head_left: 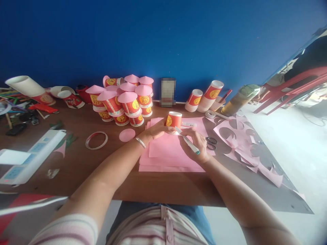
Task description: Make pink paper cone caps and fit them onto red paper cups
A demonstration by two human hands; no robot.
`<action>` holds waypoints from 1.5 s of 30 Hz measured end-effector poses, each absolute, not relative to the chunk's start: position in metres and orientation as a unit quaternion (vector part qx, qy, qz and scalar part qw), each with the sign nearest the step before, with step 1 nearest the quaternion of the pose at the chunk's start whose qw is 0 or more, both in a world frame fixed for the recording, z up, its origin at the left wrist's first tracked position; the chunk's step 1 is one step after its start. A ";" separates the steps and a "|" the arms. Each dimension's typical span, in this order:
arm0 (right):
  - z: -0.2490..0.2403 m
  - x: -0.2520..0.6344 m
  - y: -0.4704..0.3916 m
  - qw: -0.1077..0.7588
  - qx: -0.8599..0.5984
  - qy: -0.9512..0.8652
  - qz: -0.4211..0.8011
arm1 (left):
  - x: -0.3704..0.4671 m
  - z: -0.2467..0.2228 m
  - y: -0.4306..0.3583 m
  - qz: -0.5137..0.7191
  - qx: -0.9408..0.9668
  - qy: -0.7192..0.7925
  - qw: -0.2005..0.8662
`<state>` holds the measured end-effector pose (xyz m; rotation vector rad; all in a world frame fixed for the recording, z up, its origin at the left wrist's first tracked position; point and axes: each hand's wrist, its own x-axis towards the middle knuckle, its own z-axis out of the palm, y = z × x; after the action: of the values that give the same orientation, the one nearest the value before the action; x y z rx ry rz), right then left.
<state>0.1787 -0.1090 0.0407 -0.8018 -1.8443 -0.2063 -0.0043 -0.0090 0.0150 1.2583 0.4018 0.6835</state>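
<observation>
My left hand (pixel 158 131) is closed around the lower part of a red and white paper cup (pixel 176 119) with a yellow emblem. The cup stands nearly upright over a stack of pink paper sheets (pixel 163 163). In my right hand (pixel 198 144) is a slim white utility knife (pixel 190 144) with a teal end, gripped like a pen. Its tip points at the cup's lower right side; whether it touches the cup I cannot tell. Just right of that hand lie dark-handled scissors (pixel 211 143), partly covered. Behind it, a white stick-shaped object (pixel 189 125) rests on the pink paper.
Left of centre stand several cups with pink cone tops (pixel 127 97). A pink disc (pixel 127 135), a tape roll (pixel 96 140) and a power strip (pixel 34 153) lie leftward. Stacked cups (pixel 211 95), a bottle (pixel 240 98) and pink paper scraps (pixel 242 146) are rightward.
</observation>
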 end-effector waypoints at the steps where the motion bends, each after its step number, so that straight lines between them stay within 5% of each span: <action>1: 0.042 0.179 -0.108 0.535 -0.338 -0.769 -0.092 | -0.004 0.015 -0.009 0.306 0.577 0.181 0.736; 23: 0.073 0.181 -0.097 0.494 -0.315 -0.811 0.014 | -0.005 0.016 -0.009 0.304 0.514 0.194 0.778; 35: 0.073 0.186 -0.018 0.686 -0.319 -0.524 0.391 | -0.008 0.004 0.001 0.419 0.441 0.220 0.763; 45: 0.039 0.184 -0.020 0.673 -0.355 -0.511 0.401 | -0.007 0.015 0.000 0.430 0.444 0.257 0.743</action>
<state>0.1844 -0.0200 0.0388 -0.7986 -1.1501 0.9035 -0.0066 -0.0001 0.0146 0.9738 0.5623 0.9413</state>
